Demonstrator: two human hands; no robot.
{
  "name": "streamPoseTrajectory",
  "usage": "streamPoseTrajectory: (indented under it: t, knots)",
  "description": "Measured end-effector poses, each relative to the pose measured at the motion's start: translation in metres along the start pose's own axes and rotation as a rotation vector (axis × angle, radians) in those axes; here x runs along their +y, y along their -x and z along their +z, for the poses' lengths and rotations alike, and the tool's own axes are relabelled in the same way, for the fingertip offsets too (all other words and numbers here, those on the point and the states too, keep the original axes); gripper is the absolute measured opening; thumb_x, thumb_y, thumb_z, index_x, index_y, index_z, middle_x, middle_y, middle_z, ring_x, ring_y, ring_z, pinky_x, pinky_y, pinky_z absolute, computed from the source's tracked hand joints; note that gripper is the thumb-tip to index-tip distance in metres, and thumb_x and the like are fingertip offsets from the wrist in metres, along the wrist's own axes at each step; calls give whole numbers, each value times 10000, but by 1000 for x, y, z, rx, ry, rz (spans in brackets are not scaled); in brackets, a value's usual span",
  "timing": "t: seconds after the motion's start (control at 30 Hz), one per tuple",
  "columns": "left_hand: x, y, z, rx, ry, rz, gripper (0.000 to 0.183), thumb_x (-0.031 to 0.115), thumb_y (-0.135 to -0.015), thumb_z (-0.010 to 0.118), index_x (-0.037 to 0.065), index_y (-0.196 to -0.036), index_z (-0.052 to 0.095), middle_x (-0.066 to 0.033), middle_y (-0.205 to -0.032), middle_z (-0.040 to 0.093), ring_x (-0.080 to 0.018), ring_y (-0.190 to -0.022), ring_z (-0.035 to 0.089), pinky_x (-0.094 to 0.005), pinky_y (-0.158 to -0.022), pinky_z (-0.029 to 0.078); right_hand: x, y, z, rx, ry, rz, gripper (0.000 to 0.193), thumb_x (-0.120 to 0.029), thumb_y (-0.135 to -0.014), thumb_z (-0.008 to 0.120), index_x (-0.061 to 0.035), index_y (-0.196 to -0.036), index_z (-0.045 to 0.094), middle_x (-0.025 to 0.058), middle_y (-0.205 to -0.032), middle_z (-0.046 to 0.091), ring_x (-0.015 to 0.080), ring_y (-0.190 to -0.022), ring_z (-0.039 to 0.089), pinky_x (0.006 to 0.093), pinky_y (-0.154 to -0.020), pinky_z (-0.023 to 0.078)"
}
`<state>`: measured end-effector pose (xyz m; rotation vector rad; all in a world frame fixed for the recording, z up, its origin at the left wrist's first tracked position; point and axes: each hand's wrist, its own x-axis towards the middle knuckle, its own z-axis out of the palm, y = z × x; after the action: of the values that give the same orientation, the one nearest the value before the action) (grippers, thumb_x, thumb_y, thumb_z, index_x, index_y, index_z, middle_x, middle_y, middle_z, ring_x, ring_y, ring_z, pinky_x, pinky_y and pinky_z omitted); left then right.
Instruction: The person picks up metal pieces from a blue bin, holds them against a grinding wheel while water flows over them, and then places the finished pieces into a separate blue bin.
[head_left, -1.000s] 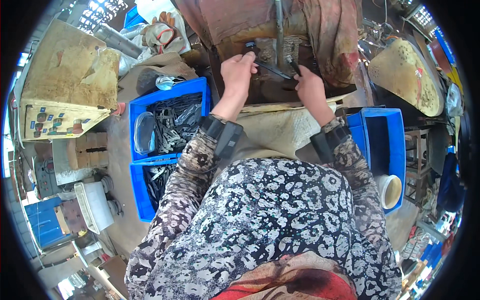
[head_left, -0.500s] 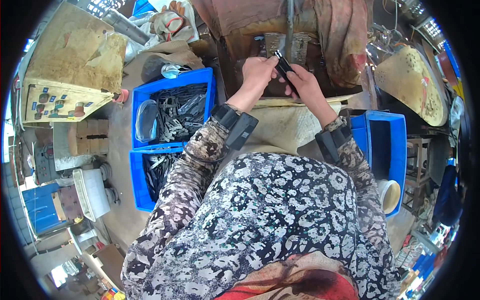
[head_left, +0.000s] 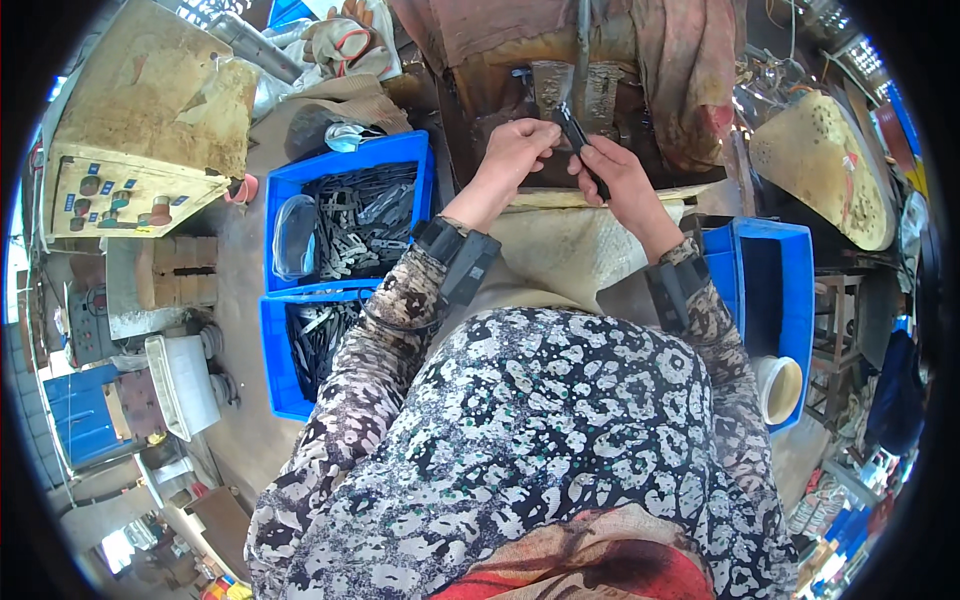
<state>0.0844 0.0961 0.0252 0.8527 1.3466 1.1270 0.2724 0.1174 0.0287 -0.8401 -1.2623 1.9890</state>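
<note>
My right hand (head_left: 622, 180) is wrapped round a slim black-handled tool (head_left: 575, 133) with a shiny tip, slanting up and to the left; its exact kind is unclear. Just left of it, my left hand (head_left: 515, 158) is closed, thumb and fingertips pinched together beside the tool. Whatever sits in that pinch is too small to make out. Both hands hover at the front of a brown, wet-looking work recess (head_left: 545, 178). Inside it, a vertical metal rod (head_left: 583, 60) rises before a rough block (head_left: 607, 95).
Left of me stand two blue crates, a far one (head_left: 424, 185) and a near one (head_left: 275, 370), with flat dark metal pieces (head_left: 350, 235). On the right, another blue crate (head_left: 808, 300) holds a pale round container (head_left: 778, 390). A control box (head_left: 140, 185) stands far left; brown cloth (head_left: 685, 90) hangs by the recess.
My left hand has drawn slightly away from the tool, leaving a gap. The tool in my right hand now stands a little steeper, and my right hand has shifted slightly down and right.
</note>
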Motion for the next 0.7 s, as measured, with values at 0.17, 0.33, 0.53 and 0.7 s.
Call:
streamPoseTrajectory:
  t: [0.17,0.33,0.53,0.7]
  knots:
    - [-14,-8,-7,-216,309,24,160,217,-934,659,77,-1004,688,-4,-937,680,-77,-875,595,-238,-795,458,-3,0,9,-7,94,33,188,-201,-1015,510,-41,-1077,587,-5,-813,554,66,-606,488,228,-495,397]
    - [-17,-8,-4,-371,354,153,157,148,-953,607,61,-1055,690,-18,-978,686,-105,-915,610,-250,-828,454,1,-2,7,-62,251,18,202,-229,-1017,520,-57,-1100,587,-28,-756,513,57,-601,467,220,-509,397]
    - [0,2,-14,-222,92,197,288,51,-975,493,50,-1223,640,-72,-1178,657,-152,-1015,636,-298,-826,531,13,-28,-34,291,524,-64,171,-246,-968,580,-96,-896,542,-43,-654,460,62,-477,424,241,-426,370]
    - [-8,-1,-32,-157,25,185,343,-40,-939,436,37,-1193,653,-77,-1149,672,-177,-867,682,-305,-741,561,26,-47,-99,513,1085,-244,260,-282,-955,568,-29,-902,534,168,-733,559,338,-681,533,427,-590,434]
